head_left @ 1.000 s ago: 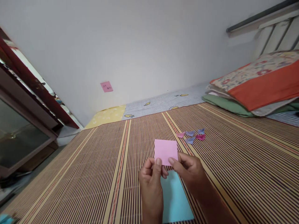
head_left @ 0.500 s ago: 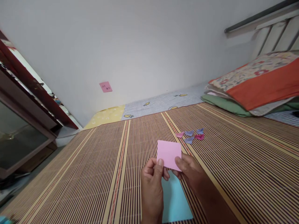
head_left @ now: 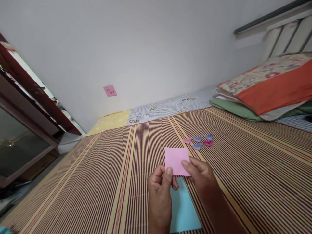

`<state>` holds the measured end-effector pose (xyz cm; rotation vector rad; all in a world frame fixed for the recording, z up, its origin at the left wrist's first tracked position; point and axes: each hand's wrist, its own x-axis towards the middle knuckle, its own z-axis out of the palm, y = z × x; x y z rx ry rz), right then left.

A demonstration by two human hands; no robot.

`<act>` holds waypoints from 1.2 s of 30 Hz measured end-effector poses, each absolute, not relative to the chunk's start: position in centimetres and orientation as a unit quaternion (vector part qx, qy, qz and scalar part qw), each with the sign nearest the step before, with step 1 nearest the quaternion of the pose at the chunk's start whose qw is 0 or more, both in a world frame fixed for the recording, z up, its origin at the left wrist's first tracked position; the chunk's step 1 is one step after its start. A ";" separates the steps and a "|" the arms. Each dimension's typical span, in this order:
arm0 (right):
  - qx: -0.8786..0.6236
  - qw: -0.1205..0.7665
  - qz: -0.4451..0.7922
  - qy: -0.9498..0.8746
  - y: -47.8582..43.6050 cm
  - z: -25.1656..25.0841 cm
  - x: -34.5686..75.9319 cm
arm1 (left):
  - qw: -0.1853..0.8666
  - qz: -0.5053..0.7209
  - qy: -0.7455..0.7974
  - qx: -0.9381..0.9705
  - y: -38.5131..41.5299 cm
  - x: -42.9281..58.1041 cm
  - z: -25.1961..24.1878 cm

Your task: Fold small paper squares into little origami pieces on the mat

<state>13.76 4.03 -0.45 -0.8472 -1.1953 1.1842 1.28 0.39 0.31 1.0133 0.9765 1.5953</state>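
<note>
A flat, square pink sheet of paper [head_left: 175, 158] is held up above the striped mat, with no fold showing on it. My left hand [head_left: 161, 191] pinches its lower left corner, thumb in front and fingers behind. At the lower right side my right hand [head_left: 203, 177] grips it, the thumb lying across its face. Below both hands a light blue sheet [head_left: 184, 208] rests on the mat, partly covered by my left hand. Beyond the pink paper lie several small folded paper pieces, among them a pink one [head_left: 187, 140], a magenta one [head_left: 208, 142] and a blue-violet one [head_left: 197, 146].
The striped mat [head_left: 97, 182] spreads across the bed up to a checked cloth [head_left: 165, 105] by the wall. Folded bedding with an orange band [head_left: 273, 91] is piled at the right. A pink note [head_left: 110, 91] sticks to the wall. A glass-panelled cabinet [head_left: 21, 143] stands at the left.
The pink paper has turned slightly and is more level. My right thumb has shifted a little left and up on its face, and the fingers of that hand have moved slightly.
</note>
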 end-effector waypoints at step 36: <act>-0.316 0.485 0.570 -0.583 3.5 0.5 15.1 | 0.477 0.661 0.388 0.430 0.6 0.4 0.0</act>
